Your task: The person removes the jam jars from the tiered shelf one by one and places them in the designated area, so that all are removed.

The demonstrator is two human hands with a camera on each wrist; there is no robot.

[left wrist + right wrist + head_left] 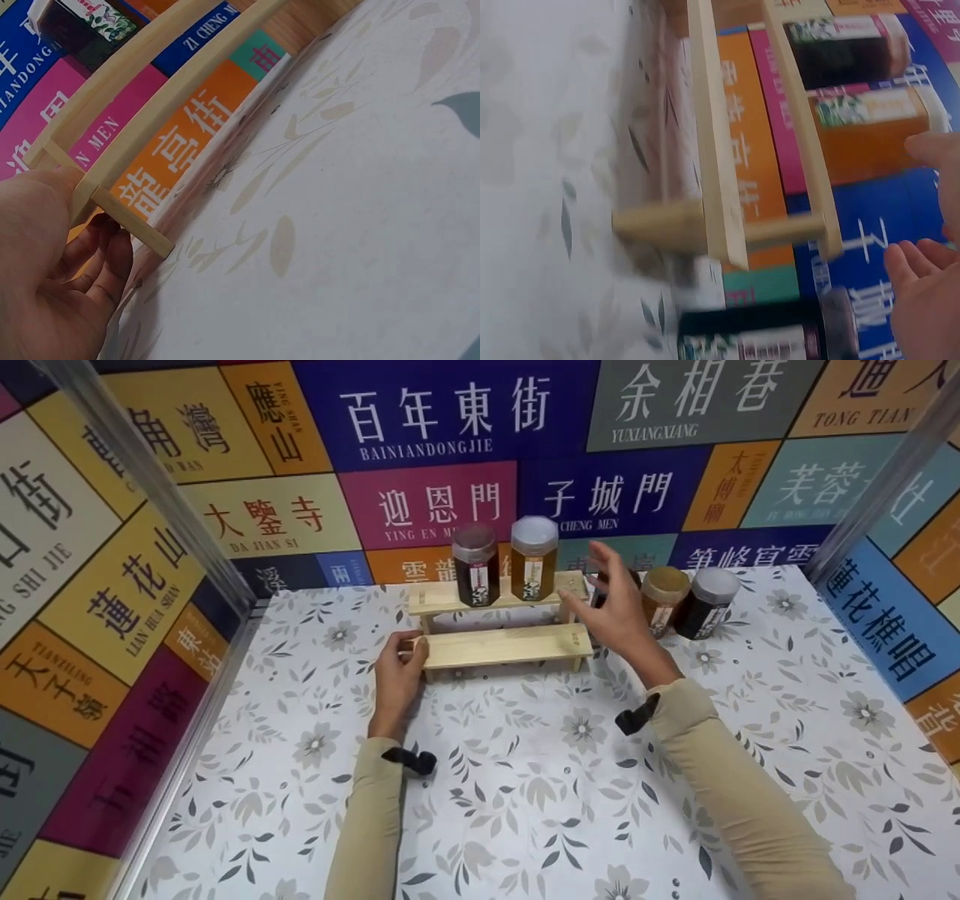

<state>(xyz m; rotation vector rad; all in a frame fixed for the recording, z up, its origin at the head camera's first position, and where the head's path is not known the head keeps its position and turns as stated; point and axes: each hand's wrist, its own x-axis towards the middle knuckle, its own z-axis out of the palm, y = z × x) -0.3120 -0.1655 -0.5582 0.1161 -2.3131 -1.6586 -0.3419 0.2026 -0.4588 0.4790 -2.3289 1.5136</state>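
Observation:
A two-tier wooden rack point(502, 649) stands on the patterned tabletop. My left hand point(399, 671) grips the left end of its lower shelf, thumb on top and fingers curled beneath point(105, 251). On the upper tier are a dark jar point(476, 570) and, to its right, an amber jar point(534, 562) with a pale lid. My right hand point(619, 604) is by the rack's right end, fingers spread and gripping nothing. In the right wrist view, a fingertip point(922, 146) overlaps the lid end of the amber jar point(870, 142). The lower shelf carries no jars.
Right of the rack stand a brown-amber jar point(664, 604) and a dark jar point(705, 604) with a grey lid. Another dark jar point(750, 330) is beside the rack, mostly hidden behind my right hand in the head view. Sign-printed panels point(442, 502) rise behind and at both sides.

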